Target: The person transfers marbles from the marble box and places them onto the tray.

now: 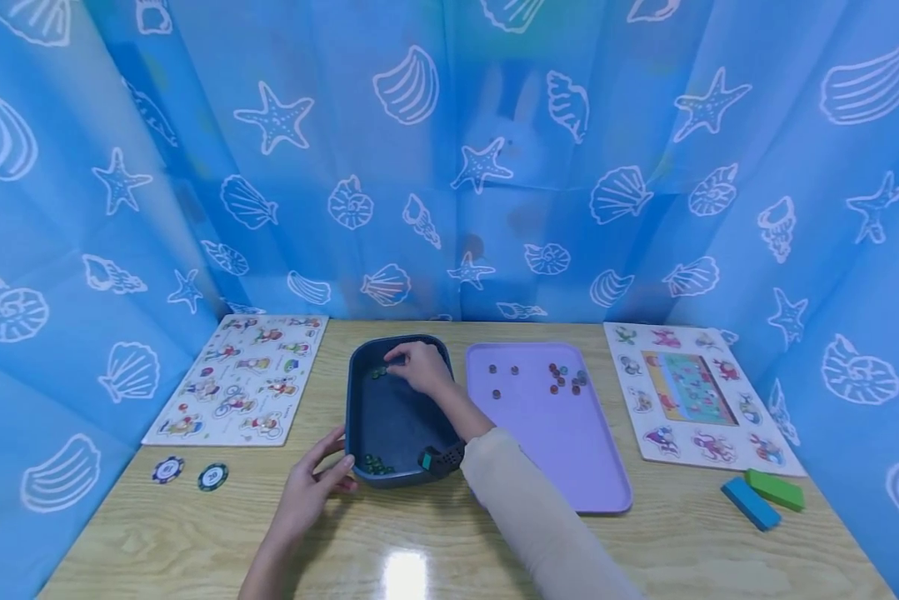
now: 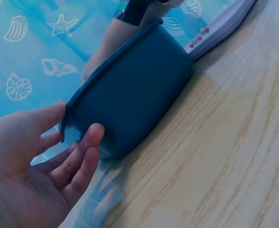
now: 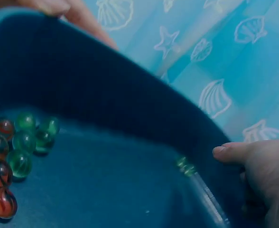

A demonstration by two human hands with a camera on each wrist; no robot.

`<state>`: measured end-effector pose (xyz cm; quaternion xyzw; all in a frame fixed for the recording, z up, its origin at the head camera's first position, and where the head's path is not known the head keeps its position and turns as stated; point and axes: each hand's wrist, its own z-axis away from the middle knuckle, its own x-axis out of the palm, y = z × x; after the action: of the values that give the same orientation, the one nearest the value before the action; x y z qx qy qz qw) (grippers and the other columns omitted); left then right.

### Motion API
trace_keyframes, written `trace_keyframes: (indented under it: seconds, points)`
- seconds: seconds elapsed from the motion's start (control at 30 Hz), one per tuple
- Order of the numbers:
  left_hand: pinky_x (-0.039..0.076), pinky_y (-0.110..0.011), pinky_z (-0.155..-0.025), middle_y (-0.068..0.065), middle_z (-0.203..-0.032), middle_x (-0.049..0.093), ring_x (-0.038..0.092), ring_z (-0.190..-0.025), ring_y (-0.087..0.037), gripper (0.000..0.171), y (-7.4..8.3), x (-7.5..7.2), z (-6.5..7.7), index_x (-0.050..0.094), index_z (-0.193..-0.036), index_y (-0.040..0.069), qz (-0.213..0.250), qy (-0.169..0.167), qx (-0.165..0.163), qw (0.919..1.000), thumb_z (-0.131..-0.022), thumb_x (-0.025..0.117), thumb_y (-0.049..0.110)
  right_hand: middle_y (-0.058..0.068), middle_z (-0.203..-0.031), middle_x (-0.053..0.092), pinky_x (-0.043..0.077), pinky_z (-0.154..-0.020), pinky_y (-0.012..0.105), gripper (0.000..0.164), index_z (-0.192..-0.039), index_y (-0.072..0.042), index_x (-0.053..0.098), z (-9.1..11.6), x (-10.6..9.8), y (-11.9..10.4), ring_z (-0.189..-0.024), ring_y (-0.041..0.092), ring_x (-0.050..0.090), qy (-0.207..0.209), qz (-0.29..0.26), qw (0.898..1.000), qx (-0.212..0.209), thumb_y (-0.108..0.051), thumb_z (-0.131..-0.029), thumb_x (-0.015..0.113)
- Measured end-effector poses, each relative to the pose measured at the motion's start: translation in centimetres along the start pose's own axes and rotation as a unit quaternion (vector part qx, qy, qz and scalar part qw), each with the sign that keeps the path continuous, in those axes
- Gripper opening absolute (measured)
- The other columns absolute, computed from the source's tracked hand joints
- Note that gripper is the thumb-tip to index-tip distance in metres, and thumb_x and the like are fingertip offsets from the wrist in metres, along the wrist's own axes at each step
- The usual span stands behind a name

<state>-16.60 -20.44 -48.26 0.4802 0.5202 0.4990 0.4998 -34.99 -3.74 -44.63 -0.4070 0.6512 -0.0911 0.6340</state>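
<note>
A dark blue tub (image 1: 400, 421) stands mid-table. My left hand (image 1: 310, 483) holds its near left corner, thumb at the rim and fingers against the outer wall (image 2: 134, 90). My right hand (image 1: 422, 367) reaches inside toward the far end, thumb and forefinger apart, close to a few green marbles (image 3: 186, 166). Nothing shows between these fingertips; the other fingers are hidden in the right wrist view. Green marbles (image 3: 23, 141) and orange-streaked marbles (image 3: 3, 202) are gathered at the tub's near left corner.
Right of the tub, a lilac tray (image 1: 569, 458) carries several marbles. Picture puzzle boards lie at left (image 1: 232, 387) and right (image 1: 700, 392). Two poker chips (image 1: 212, 477) rest front left; blue (image 1: 751, 503) and green blocks (image 1: 775, 490) sit front right. A patterned curtain (image 1: 449, 167) hangs behind.
</note>
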Motion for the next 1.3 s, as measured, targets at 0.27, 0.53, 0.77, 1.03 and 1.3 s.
trace_keyframes:
  seconds: [0.27, 0.53, 0.77, 1.03, 1.3]
  points:
    - [0.056, -0.036, -0.067, -0.021, -0.126, 0.045, 0.063, -0.067, -0.026, 0.05, -0.2, -0.1, -0.1, 0.041, -0.133, 0.013, 0.004, 0.002, 0.002, 1.0, -0.087, 0.058, 0.016, -0.004, -0.064, 0.057, 0.043, -0.048, 0.022, 0.017, -0.098, -0.023, 0.069, -0.9, 1.7, 0.1, -0.056, 0.009, 0.05, 0.007, 0.016, 1.0, 0.013, -0.025, -0.082, 0.065]
    - [0.056, -0.036, -0.067, -0.021, -0.128, 0.043, 0.063, -0.068, -0.027, 0.05, -0.1, 0.1, -0.1, 0.04, -0.134, 0.012, 0.004, 0.0, 0.004, 1.0, -0.087, 0.058, 0.015, -0.005, -0.1, 0.066, 0.052, -0.071, 0.027, 0.022, -0.106, -0.027, 0.066, -1.2, 2.1, 0.3, -0.083, 0.011, 0.061, -0.022, 0.039, 0.998, 0.046, -0.026, -0.085, 0.062]
    - [0.056, -0.036, -0.067, -0.022, -0.126, 0.045, 0.063, -0.067, -0.025, 0.05, 0.2, 0.0, 0.0, 0.041, -0.133, 0.012, -0.004, 0.002, 0.004, 1.0, -0.087, 0.059, 0.017, -0.007, -0.115, 0.06, 0.052, -0.079, 0.032, 0.029, -0.113, -0.03, 0.062, -1.3, 2.5, 0.6, -0.1, 0.015, 0.058, -0.055, 0.062, 0.995, 0.051, -0.027, -0.085, 0.062]
    - [0.056, -0.037, -0.066, -0.022, -0.124, 0.046, 0.063, -0.067, -0.026, 0.05, 0.3, 0.1, 0.1, 0.041, -0.133, 0.011, -0.007, 0.001, 0.01, 0.9999, -0.087, 0.059, 0.016, -0.009, -0.106, 0.063, 0.05, -0.083, 0.03, 0.016, -0.098, -0.028, 0.068, -1.4, 2.6, 1.1, -0.097, 0.013, 0.058, -0.057, 0.072, 0.994, 0.055, -0.03, -0.083, 0.063]
    - [0.056, -0.038, -0.067, -0.023, -0.126, 0.045, 0.063, -0.067, -0.027, 0.049, 0.6, 0.1, 0.2, 0.04, -0.134, 0.01, -0.006, -0.002, 0.007, 1.0, -0.088, 0.057, 0.015, -0.009, -0.096, 0.064, 0.05, -0.075, 0.027, 0.015, -0.094, -0.026, 0.069, -1.2, 2.5, 0.8, -0.085, 0.01, 0.058, -0.037, 0.062, 0.997, 0.031, -0.033, -0.081, 0.065]
